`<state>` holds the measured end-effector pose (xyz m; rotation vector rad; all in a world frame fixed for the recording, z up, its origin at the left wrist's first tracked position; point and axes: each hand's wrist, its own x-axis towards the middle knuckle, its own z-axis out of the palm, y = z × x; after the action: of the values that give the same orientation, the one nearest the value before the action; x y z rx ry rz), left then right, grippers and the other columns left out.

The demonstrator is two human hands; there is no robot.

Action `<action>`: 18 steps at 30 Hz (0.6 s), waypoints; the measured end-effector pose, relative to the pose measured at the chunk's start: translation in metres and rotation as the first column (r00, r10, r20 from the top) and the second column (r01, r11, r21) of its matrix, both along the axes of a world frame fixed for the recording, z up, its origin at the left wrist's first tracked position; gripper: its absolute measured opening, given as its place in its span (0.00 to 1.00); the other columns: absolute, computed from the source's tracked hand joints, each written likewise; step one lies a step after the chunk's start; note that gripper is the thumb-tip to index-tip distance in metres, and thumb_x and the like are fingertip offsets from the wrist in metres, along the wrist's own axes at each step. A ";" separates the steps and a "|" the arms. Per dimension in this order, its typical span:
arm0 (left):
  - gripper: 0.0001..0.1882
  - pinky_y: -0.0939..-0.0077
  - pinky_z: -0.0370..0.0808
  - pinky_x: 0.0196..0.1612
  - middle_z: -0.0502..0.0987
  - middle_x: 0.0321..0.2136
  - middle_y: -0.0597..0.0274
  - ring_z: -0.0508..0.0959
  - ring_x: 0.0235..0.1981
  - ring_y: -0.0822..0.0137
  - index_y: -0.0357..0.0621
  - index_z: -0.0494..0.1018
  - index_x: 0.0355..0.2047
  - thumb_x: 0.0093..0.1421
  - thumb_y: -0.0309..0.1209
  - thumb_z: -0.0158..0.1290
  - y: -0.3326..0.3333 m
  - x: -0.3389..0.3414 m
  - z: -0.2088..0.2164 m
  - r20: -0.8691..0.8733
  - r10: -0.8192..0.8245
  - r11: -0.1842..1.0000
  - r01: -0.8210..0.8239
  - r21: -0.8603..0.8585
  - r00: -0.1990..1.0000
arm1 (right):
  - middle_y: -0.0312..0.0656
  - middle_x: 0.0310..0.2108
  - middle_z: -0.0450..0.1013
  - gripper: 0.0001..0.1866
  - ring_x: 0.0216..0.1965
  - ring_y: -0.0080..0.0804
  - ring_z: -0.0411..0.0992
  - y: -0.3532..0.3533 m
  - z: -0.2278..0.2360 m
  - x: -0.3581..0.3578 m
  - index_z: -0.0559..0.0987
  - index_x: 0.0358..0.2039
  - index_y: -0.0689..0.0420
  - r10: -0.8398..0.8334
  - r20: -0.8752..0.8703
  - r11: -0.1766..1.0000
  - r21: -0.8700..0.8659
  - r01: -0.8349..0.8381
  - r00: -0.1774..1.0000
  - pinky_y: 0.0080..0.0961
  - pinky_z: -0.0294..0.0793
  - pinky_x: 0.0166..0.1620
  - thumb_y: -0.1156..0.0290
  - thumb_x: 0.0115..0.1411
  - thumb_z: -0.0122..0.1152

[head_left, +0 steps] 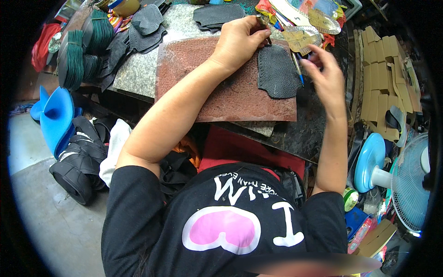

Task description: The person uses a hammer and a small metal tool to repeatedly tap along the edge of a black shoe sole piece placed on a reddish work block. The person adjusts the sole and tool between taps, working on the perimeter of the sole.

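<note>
A black grained leather piece [279, 71] with small marks along its left edge lies on a reddish-brown rough board [198, 99]. Over the leather's top edge, my left hand [237, 41] is closed in a pinch round a small upright object with a dark lower tip; the fingers hide most of it, and its kind cannot be told. My right hand [325, 76] is to the right of the leather, fingers apart and slightly curled, with nothing seen in it. Beside its fingertips lies a blue-tipped pen [300, 76], and tan shoe-sole-shaped templates [300, 39] are just above.
More black leather pieces [146, 30] lie at the back left, near bundles of dark green cord [74, 60]. Black strapped shoes [80, 164] and blue sole-like sheets [55, 117] are at the left. Stacked cardboard boxes [380, 69] and a fan [413, 180] stand at the right.
</note>
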<state>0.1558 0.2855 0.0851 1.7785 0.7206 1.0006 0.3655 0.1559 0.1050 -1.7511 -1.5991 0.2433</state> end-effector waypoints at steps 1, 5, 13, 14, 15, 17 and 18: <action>0.11 0.79 0.81 0.38 0.82 0.35 0.56 0.83 0.34 0.71 0.34 0.76 0.43 0.63 0.28 0.56 -0.001 0.000 0.001 -0.029 0.012 0.999 -0.011 0.046 1.000 | 0.43 0.39 0.74 0.26 0.42 0.38 0.72 -0.011 0.008 0.015 0.77 0.53 0.54 -0.080 0.181 0.996 -0.014 0.084 0.980 0.32 0.71 0.48 0.59 0.55 0.68; 0.11 0.72 0.79 0.36 0.81 0.32 0.50 0.83 0.32 0.63 0.35 0.77 0.40 0.61 0.30 0.58 -0.004 0.003 0.007 -0.156 0.134 0.892 -0.051 0.448 0.979 | 0.47 0.45 0.73 0.30 0.50 0.45 0.69 -0.057 -0.005 0.062 0.73 0.58 0.53 -0.218 0.556 0.867 -0.267 0.421 0.802 0.39 0.68 0.53 0.58 0.56 0.67; 0.09 0.61 0.77 0.36 0.78 0.30 0.46 0.80 0.33 0.47 0.37 0.76 0.36 0.59 0.30 0.57 -0.008 0.015 0.014 -0.160 0.140 0.762 -0.003 0.647 0.977 | 0.35 0.30 0.75 0.18 0.24 0.17 0.69 -0.069 0.048 0.037 0.73 0.54 0.58 -0.199 -0.524 0.956 0.084 0.282 0.828 0.15 0.68 0.28 0.61 0.69 0.54; 0.09 0.60 0.77 0.37 0.78 0.30 0.46 0.80 0.33 0.47 0.37 0.75 0.36 0.59 0.30 0.57 -0.009 0.015 0.014 -0.170 0.134 0.756 0.010 0.655 0.976 | 0.36 0.29 0.74 0.17 0.24 0.18 0.68 -0.068 0.071 0.025 0.74 0.50 0.58 -0.029 -0.551 0.934 0.283 0.219 0.834 0.15 0.69 0.28 0.60 0.69 0.53; 0.09 0.59 0.77 0.37 0.78 0.30 0.46 0.80 0.33 0.47 0.38 0.75 0.35 0.60 0.31 0.57 -0.010 0.016 0.015 -0.185 0.142 0.747 0.018 0.665 0.972 | 0.37 0.28 0.74 0.17 0.24 0.21 0.68 -0.067 0.093 0.014 0.75 0.43 0.58 0.040 -0.494 0.889 0.413 0.195 0.869 0.18 0.70 0.29 0.56 0.71 0.49; 0.09 0.58 0.76 0.37 0.78 0.29 0.46 0.80 0.33 0.46 0.38 0.75 0.35 0.60 0.31 0.56 -0.010 0.019 0.018 -0.222 0.163 0.736 0.031 0.676 0.961 | 0.38 0.27 0.74 0.21 0.24 0.23 0.69 -0.060 0.109 -0.011 0.74 0.35 0.58 0.085 -0.454 0.739 0.625 0.249 0.887 0.22 0.70 0.30 0.53 0.72 0.43; 0.09 0.57 0.76 0.38 0.78 0.29 0.46 0.80 0.33 0.46 0.38 0.75 0.35 0.60 0.32 0.56 -0.011 0.020 0.018 -0.239 0.164 0.741 0.041 0.671 0.957 | 0.37 0.26 0.73 0.25 0.24 0.25 0.68 -0.053 0.104 -0.022 0.72 0.31 0.58 -0.006 -0.452 0.763 0.574 0.296 0.892 0.24 0.69 0.31 0.50 0.72 0.39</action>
<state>0.1759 0.2745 0.1029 2.5921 0.6315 1.1534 0.3431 0.1028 0.2094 -1.1780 -1.0300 -0.0086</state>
